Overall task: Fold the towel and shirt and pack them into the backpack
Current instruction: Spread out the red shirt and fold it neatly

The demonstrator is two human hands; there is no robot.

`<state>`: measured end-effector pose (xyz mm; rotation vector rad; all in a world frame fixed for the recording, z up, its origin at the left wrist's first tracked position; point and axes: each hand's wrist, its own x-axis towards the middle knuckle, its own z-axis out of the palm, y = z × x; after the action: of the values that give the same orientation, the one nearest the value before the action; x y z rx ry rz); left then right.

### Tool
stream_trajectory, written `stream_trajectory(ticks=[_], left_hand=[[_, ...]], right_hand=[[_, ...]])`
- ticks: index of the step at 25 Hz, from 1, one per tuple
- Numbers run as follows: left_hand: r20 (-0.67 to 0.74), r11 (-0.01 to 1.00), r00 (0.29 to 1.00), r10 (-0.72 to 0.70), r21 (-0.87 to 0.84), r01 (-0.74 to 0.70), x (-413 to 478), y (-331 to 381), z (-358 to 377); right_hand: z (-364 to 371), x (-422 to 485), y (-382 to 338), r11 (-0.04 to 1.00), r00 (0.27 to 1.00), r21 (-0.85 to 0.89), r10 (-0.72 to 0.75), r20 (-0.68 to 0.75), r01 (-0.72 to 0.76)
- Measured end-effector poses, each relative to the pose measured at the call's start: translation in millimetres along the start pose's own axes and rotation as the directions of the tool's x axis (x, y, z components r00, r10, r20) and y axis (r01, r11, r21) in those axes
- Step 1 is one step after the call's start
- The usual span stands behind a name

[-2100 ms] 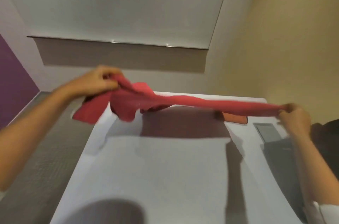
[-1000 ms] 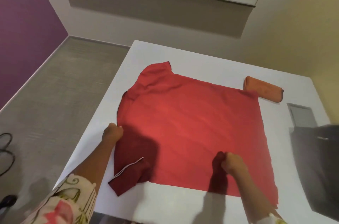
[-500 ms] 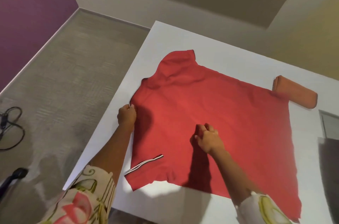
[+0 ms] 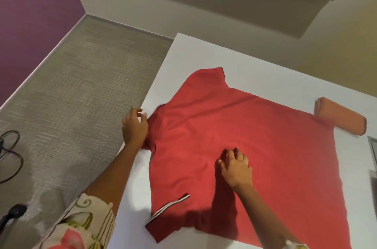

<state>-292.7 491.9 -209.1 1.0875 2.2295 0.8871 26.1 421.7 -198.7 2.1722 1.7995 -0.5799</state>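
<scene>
The shirt [image 4: 234,126], red, lies spread flat on the white desk [image 4: 255,69] and covers most of its near half. One sleeve [image 4: 208,79] points toward the far side. The other sleeve [image 4: 169,214], with a striped trim at its cuff, lies at the near left edge of the desk.

The left hand [image 4: 134,126] rests at the left edge of the shirt, at the left edge of the desk. Its fingers are extended and slightly apart, and grip nothing. The right hand [image 4: 236,165] lies palm down on the middle of the shirt. Its fingers are spread and bent a little, with the tips pressing on the fabric; no cloth is pinched.

The towel [image 4: 340,119], orange and folded into a compact bundle, lies on the desk at the far right. The far right corner of the shirt reaches its left end.

Left of the desk is a carpeted floor [image 4: 81,95], with a black cable [image 4: 12,157] on it at the left margin.
</scene>
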Motion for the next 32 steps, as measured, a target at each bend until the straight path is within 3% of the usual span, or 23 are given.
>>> stream_trajectory(ticks=[2,6,8,11,12,15,17,20,23,28,32], left_hand=[[0.169,0.979,0.971,0.169,0.083,-0.185,14.9,16.0,19.3],[0.429,0.885,0.877,0.215,0.295,-0.361,44.5,41.2,56.1],[0.401,0.866,0.864,0.303,0.263,-0.426,52.6,52.6,66.3],[0.165,0.936,0.922,0.351,-0.026,-0.352,61.0,72.7,65.5],[0.105,0.921,0.915,0.39,-0.046,-0.387,64.8,76.7,66.7],[0.123,0.771,0.805,0.58,0.234,-0.592,82.2,73.2,74.3],[0.139,0.799,0.852,0.504,0.3,-0.521,89.6,71.5,75.1],[0.035,0.923,0.94,0.34,0.177,-0.341,71.9,61.0,63.3],[0.005,0.968,0.98,0.201,0.153,-0.199,36.8,27.1,44.2],[0.031,0.981,0.999,0.008,0.192,-0.013,-2.1,-19.4,4.4],[0.159,0.921,0.985,-0.062,0.39,-0.005,-28.0,-29.0,-11.0]], right_hand=[[-3.1,10.4,-11.3,1.0,1.0,0.012,-0.008,-0.025,0.008],[-5.6,27.2,-29.6,0.998,0.999,0.057,-0.018,-0.036,0.02],[-5.5,33.1,-32.6,0.997,0.999,0.074,-0.015,-0.03,0.017],[-2.9,36.6,-30.0,0.995,0.999,0.103,0.019,-0.026,-0.016],[-0.8,36.3,-28.2,0.994,0.999,0.105,0.03,-0.031,-0.027],[4.7,34.3,-28.5,0.996,0.998,0.089,0.031,-0.055,-0.026],[7.6,35.3,-30.7,0.995,0.997,0.094,0.044,-0.058,-0.039],[12.5,34.5,-33.5,0.995,0.995,0.087,0.058,-0.084,-0.051],[15.9,33.6,-34.0,0.995,0.994,0.086,0.062,-0.095,-0.054],[13.6,28.0,-47.0,0.994,0.973,0.105,0.025,-0.229,-0.001],[16.3,16.3,-74.3,0.987,0.973,0.126,-0.072,-0.217,0.101]])
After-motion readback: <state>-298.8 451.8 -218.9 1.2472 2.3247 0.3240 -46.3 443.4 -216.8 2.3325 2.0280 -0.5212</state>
